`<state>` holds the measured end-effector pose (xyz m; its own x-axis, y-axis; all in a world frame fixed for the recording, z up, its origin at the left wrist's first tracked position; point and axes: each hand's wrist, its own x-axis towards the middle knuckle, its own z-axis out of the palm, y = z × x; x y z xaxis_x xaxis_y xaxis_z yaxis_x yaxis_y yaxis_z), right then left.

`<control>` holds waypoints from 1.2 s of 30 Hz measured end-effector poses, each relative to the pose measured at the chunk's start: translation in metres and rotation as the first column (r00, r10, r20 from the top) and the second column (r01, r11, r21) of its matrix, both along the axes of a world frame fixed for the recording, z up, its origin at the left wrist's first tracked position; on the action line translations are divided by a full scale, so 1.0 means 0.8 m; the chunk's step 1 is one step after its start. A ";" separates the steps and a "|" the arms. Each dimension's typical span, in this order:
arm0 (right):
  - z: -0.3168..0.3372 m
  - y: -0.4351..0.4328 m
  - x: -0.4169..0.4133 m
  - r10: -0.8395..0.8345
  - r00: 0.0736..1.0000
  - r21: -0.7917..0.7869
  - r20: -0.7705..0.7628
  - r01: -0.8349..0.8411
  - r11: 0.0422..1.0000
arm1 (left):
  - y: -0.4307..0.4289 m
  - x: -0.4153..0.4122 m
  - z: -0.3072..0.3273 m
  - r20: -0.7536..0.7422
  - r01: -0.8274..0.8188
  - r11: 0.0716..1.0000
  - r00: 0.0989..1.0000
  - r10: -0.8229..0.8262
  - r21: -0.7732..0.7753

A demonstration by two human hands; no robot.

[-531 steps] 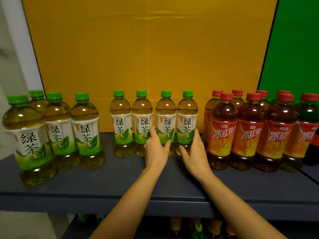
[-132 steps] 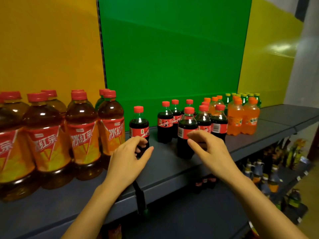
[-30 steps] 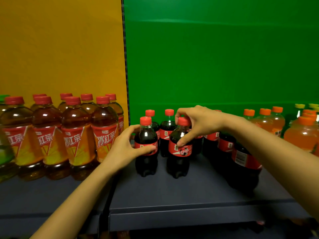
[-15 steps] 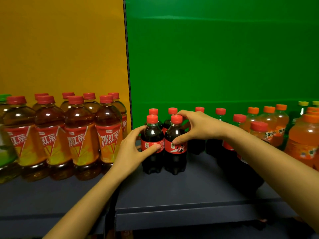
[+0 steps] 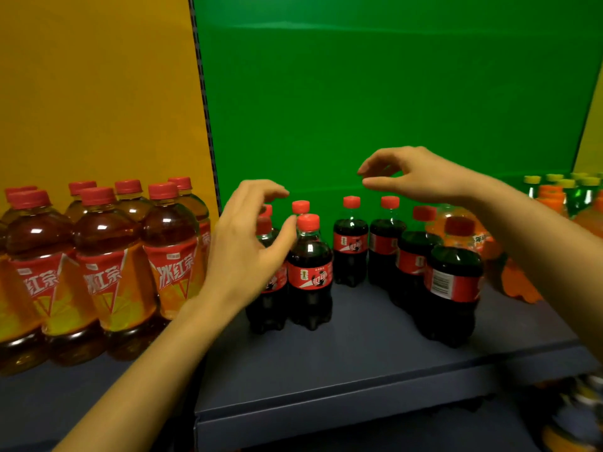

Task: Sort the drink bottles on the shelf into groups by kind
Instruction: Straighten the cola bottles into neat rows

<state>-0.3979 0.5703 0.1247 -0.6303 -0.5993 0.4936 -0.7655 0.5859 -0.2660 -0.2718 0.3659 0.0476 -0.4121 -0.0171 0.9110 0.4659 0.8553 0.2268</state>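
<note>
On the dark grey metal shelf [image 5: 359, 363], beside the big amber red-capped tea bottles [image 5: 107, 272], the two small dark red-labelled cola bottles [image 5: 310, 275] I just gripped now stand paired; my left hand [image 5: 248, 252] and right hand [image 5: 421, 174] have let go, fingers loose, empty, so stray colas [image 5: 452, 282] next.

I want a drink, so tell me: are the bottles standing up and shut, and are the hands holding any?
Cola bottles: upright, red caps on, grouped on the shelf.
Iced tea bottles: upright, capped, grouped on the left.
Orange soda bottles: upright, partly hidden.
Left hand: fingers loosely curved, holds nothing, in front of a cola bottle.
Right hand: raised above the cola bottles, holds nothing.
</note>
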 end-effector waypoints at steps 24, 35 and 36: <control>-0.011 0.028 -0.127 -0.028 0.872 0.406 0.489 -0.199 0.892 | 0.071 -0.209 0.082 0.857 0.125 0.922 0.432 0.282 -0.366; -0.035 0.010 -0.145 0.054 0.915 0.295 0.400 -0.184 0.938 | 0.052 -0.201 0.080 0.818 0.066 0.899 0.447 0.361 -0.433; -0.037 0.008 -0.146 0.059 0.913 0.284 0.404 -0.187 0.941 | 0.052 -0.201 0.080 0.819 0.060 0.900 0.443 0.364 -0.432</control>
